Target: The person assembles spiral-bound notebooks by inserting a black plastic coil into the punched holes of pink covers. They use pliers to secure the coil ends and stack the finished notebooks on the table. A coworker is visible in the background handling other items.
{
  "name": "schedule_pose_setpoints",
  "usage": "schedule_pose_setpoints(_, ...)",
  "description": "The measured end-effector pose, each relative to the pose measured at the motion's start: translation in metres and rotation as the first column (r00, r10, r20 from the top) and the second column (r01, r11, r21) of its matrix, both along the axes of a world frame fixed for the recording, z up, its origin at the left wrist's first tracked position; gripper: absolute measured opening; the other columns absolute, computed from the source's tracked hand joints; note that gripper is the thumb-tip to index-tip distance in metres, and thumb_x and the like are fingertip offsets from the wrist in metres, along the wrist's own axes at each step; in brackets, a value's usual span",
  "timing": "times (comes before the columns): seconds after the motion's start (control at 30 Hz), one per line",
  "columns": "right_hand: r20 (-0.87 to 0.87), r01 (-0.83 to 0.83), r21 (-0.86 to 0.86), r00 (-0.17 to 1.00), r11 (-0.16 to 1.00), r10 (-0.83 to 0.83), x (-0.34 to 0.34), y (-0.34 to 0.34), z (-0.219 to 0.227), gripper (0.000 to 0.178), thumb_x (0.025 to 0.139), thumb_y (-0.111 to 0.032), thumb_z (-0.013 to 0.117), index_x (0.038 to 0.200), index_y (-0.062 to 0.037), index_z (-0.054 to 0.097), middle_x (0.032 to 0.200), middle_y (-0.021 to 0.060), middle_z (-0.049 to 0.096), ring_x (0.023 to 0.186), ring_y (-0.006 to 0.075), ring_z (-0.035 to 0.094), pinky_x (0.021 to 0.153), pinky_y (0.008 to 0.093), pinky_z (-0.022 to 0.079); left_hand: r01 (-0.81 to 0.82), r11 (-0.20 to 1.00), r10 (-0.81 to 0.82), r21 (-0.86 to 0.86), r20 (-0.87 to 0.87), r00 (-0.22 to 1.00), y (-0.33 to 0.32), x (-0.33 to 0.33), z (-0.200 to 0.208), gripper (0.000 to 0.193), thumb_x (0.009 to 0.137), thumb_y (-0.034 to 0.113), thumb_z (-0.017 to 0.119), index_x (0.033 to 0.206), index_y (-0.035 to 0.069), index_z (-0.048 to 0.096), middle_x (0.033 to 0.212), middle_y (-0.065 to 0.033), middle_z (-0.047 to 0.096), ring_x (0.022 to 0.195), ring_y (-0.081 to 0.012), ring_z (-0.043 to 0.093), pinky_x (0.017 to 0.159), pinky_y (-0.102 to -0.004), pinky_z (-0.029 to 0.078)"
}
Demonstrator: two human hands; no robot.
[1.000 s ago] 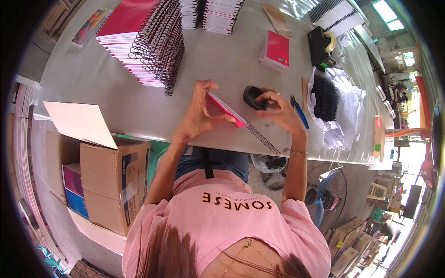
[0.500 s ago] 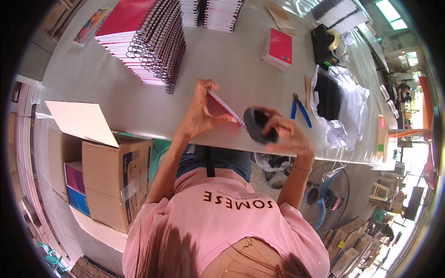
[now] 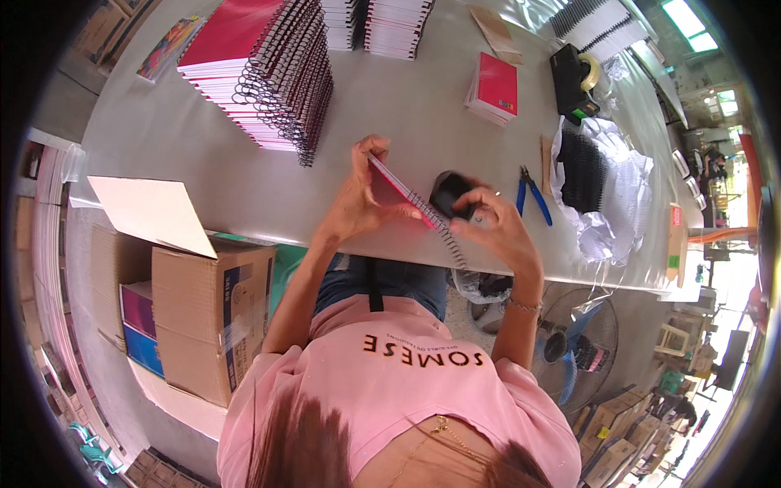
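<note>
A small red-covered notebook is gripped in my left hand, thumb on one side and fingers on the other, tilted just above the table's near edge. A dark wire coil runs along its spine edge and sticks out well past the lower end. My right hand has its fingers curled at a black, rounded, cup-like object beside the coil; its exact kind is unclear. Right of that hand lie blue-handled pliers.
Tall stacks of coil-bound red notebooks stand far left. Farther right are a small red notepad stack, a black tape dispenser, and black coils on crumpled white wrapping. An open carton stands left; a fan is below right.
The coil now extends visibly beyond the notebook's lower end. My right hand and the black object have shifted slightly; more of the coil shows between them and the notebook.
</note>
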State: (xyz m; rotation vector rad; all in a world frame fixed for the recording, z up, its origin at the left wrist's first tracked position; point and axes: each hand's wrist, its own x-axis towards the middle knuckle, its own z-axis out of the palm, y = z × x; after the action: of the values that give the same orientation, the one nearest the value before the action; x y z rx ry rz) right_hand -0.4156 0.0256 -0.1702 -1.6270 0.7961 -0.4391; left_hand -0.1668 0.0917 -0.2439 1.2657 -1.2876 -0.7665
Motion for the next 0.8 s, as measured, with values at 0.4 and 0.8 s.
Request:
schedule_pose_setpoints(0.4, 0.057, 0.116, 0.137, 0.991, 0.984, -0.125, 0.007, 0.002, 0.0, 0.027, 0.074, -0.008, 0.083, 0.094, -0.0014, 0.067, 0.128, 0.0106, 0.056, 0.113, 0.0143, 0.055, 0.097, 0.0328, 0.043, 0.086, 0.996, -0.086, -0.011, -0.023, 0.996, 0.001, -0.002, -0.006, 0.117, 0.052, 0.031, 0.099, 0.14, 0.005, 0.027, 0.131, -0.0098, 0.038, 0.118, -0.0255, 0.044, 0.105, -0.0378, 0.037)
schedule_pose_setpoints(0.8, -0.091, 0.199, 0.187, 0.979, 0.962, -0.185, 0.012, -0.002, -0.017, 0.024, 0.074, -0.011, 0.083, 0.091, -0.0015, 0.067, 0.125, 0.0104, 0.055, 0.11, 0.0139, 0.057, 0.086, 0.0276, 0.047, 0.16, 0.986, -0.153, 0.053, -0.122, 0.981, 0.002, -0.006, -0.003, 0.118, 0.05, 0.029, 0.099, 0.141, 0.009, 0.028, 0.127, -0.0074, 0.038, 0.113, -0.0235, 0.043, 0.1, -0.0349, 0.037)
